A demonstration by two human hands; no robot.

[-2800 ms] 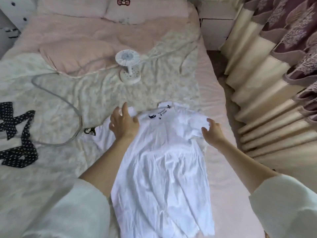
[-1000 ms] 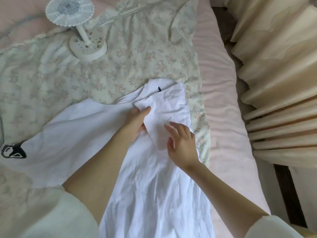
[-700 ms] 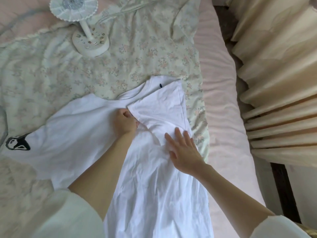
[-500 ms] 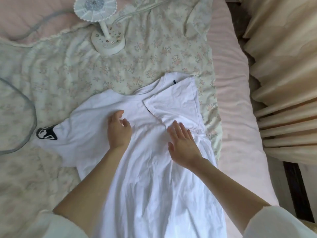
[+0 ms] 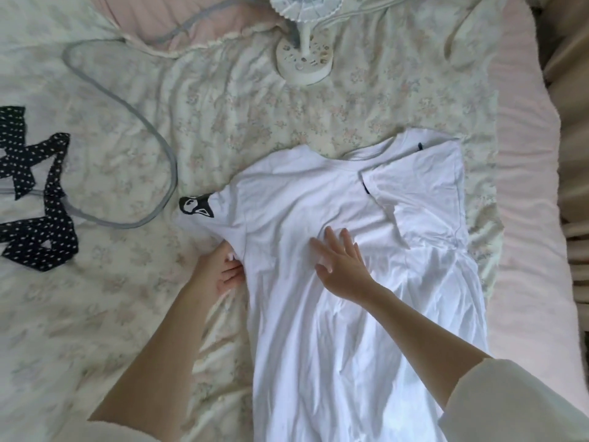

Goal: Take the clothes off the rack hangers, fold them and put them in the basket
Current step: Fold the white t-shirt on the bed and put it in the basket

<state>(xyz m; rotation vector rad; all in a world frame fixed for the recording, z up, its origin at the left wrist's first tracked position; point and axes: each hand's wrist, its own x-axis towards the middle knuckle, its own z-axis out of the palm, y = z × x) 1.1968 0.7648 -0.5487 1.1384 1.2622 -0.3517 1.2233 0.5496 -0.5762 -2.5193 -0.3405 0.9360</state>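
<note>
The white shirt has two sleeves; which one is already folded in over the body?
The sleeve on the person's right side: it lies folded over the white shirt. The other sleeve, with the black print, still lies spread out.

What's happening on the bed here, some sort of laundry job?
A person is folding a white T-shirt spread on the bed. Its right sleeve is already folded in. The right hand lies flat on the chest, and the left hand grips the side edge under the other sleeve. No basket is in view.

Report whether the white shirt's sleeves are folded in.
One only: the right sleeve lies folded over the white shirt; the left sleeve is spread out.
</note>
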